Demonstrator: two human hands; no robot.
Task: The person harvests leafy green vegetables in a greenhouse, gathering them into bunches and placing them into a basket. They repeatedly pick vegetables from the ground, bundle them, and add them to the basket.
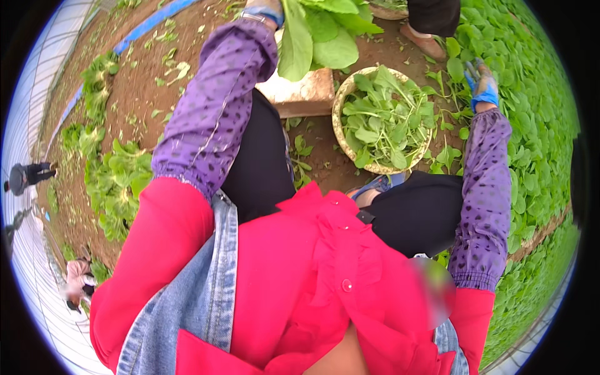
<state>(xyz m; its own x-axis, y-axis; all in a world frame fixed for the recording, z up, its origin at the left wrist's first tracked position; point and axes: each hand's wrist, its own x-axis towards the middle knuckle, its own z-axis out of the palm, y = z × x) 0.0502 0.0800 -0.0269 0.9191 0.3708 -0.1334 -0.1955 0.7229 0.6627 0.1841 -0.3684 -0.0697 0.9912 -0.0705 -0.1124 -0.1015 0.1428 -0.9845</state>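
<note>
At the top edge, my left hand (pixel 265 9), in a blue-and-pale glove, grips a bunch of broad-leaved greens (pixel 328 37); its fingertips are cut off by the frame. The leaves hang over a pale, soil-smeared block (pixel 309 94) between my legs. On the right, my right hand (pixel 482 82), in a blue-cuffed glove, reaches to the edge of a dense bed of leafy greens (pixel 531 125). Its fingers are stretched apart with nothing visible in them. A round, cream-coloured basin (pixel 338 119) filled with loose picked leaves (pixel 384 119) sits between my two arms.
Pulled greens (pixel 119 181) lie in a row on the brown soil (pixel 140 87) at left, beside a blue strip (pixel 153 25). Another person's leg and shoe (pixel 425 42) are just beyond the basin. Two people (pixel 28 177) are farther off along the plastic greenhouse wall.
</note>
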